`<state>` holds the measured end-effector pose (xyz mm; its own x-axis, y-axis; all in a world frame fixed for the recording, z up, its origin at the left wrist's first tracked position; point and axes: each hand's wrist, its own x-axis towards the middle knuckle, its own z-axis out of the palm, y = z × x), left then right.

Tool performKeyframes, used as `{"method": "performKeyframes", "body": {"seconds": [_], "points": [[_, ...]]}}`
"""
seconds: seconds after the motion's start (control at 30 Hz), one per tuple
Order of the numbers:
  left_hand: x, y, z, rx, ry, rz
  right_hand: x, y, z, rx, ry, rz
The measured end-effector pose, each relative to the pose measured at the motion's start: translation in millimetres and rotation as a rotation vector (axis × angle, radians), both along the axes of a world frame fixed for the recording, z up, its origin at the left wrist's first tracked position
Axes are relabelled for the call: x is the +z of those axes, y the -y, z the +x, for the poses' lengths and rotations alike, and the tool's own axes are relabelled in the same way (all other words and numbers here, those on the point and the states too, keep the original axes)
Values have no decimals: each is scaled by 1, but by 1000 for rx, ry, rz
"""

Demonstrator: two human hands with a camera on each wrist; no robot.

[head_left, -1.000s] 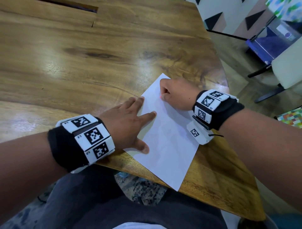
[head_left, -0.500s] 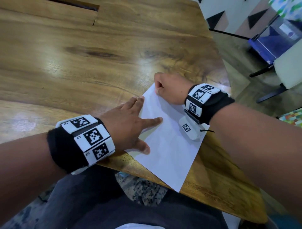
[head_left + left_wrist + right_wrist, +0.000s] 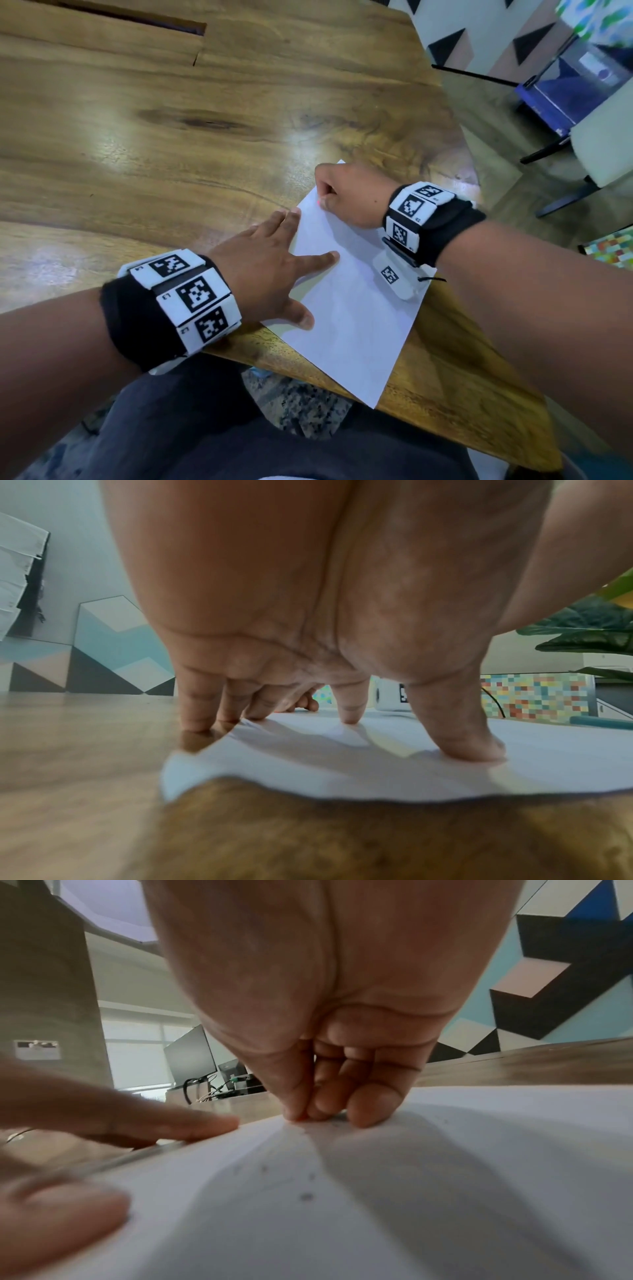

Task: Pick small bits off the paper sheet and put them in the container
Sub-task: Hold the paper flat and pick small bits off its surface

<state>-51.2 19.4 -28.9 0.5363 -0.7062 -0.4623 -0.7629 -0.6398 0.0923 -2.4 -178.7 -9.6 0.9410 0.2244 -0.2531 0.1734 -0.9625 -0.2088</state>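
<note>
right hand (image 3: 346,193) advanced; fingers (image 3: 322,1107) pinching bit (image 3: 301,1118)

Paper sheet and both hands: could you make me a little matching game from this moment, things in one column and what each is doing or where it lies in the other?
Things:
1. left hand
2. right hand
3. paper sheet
4. small bits

States:
A. lies on the wooden table, its near corner hanging over the edge
B. spread flat, pressing the sheet's left edge
C. dark specks scattered on the white surface
D. curled, fingertips pinched together near the sheet's far corner

Pairs: 1-B, 2-D, 3-A, 4-C
</note>
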Motion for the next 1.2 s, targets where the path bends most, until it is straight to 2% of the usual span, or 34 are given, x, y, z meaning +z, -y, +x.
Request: {"method": "performKeyframes", "body": {"seconds": [0.2,0.47,0.7,0.77,0.87,0.97,1.13,1.2], "points": [[-1,0,-1,7,-15,4,5,10,-39,139,-134,-16],[-2,1,1,6,-6,6,1,16,0,-89,9,-50],[-1,1,0,1,-9,-7,-1,-5,-35,139,-141,-27],[-2,0,0,2,-5,-15,0,-6,-26,109,-97,-34],[-1,-2,-1,13,-1,-26,-1,-2,-3,-29,-14,-6],[3,-6,-3,17,-3,-37,-2,0,10,-61,-17,8],[18,-15,43,116,46,-193,2,10,3,-22,-63,90],[18,-18,64,147,47,-166,6,11,0,21,-109,101]]}}
